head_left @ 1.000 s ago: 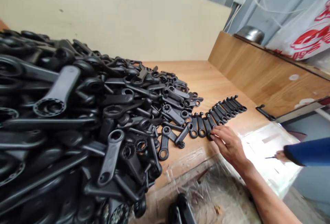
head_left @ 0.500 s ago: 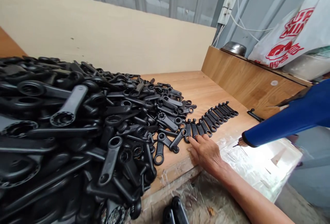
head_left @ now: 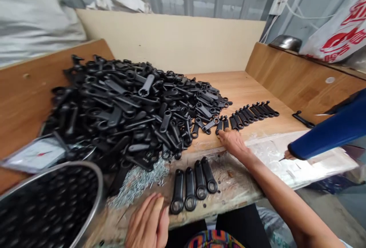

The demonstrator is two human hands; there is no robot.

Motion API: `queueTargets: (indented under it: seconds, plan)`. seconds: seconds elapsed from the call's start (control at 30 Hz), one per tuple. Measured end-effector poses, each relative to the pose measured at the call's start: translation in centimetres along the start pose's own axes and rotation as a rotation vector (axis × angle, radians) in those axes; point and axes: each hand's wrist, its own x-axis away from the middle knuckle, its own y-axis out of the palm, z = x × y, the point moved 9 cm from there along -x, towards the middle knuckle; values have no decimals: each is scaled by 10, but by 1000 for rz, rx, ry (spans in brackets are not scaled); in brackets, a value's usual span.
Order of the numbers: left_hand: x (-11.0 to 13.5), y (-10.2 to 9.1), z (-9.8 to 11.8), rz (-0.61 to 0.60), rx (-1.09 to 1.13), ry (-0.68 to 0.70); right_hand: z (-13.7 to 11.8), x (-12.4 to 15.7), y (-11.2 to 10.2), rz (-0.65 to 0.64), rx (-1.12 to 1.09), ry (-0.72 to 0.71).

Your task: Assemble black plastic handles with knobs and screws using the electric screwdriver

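A big heap of black crank arms [head_left: 137, 107] covers the wooden bench [head_left: 248, 88]. To its right a row of black crank arms [head_left: 248, 114] lies side by side. My right hand [head_left: 233, 141] reaches to the near left end of that row, fingers stretched out and touching the parts. Several more black crank arms [head_left: 194, 185] lie in a short row at the bench's front edge. My left hand [head_left: 148, 223] rests flat just left of them, fingers together and straight, holding nothing. A pile of small silver pins [head_left: 137, 181] lies between this hand and the heap.
A round metal basin [head_left: 48, 206] with black parts stands at the front left. Another person's blue sleeve [head_left: 328, 133] and hand come in from the right over clear plastic sheeting [head_left: 286, 152]. One black part [head_left: 303, 119] lies by the right wall. A steel bowl [head_left: 286, 43] sits on the ledge.
The view has pulled back and turned left, showing the front edge, basin and my left hand. My right hand stays at the row's left end, slightly further along.
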Motion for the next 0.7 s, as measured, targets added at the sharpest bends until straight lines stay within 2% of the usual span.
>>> queueTargets:
  seconds: [0.13,0.33,0.5,0.6,0.7]
  plan:
    - [1,3,1,-8,-19,-11,-16,25,-1,-9,-6,-73]
    - [2,-1,7,26,-6,41,-30,81,-5,-4,-3,-141]
    - [3,2,7,28,-10,85,-43,125,3,25,-21,-213]
    - [1,0,8,45,-10,91,-51,141,9,64,-57,-276]
    - [0,-6,10,124,-10,120,-56,148,8,84,-75,-317]
